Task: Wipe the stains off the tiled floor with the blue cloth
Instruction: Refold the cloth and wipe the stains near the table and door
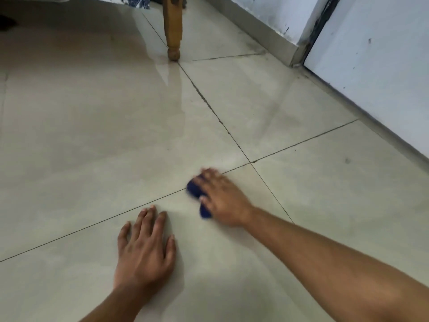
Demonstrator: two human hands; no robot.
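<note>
Two hands on the tiled floor (92,135) | right hand (221,198) lies over the blue cloth (195,189), pressing it down on a grout line, blurred; grip's curl cannot be told | left hand (145,249) flat, fingers spread, holding nothing | wooden furniture leg (173,29) far ahead | white wall (371,66) at right.

Setting: room in a home.
Floor: glossy beige tiled floor (92,135) with dark grout.
Furniture: turned wooden leg (173,29), top centre.
Walls: scuffed white wall (371,66), upper right.
</note>
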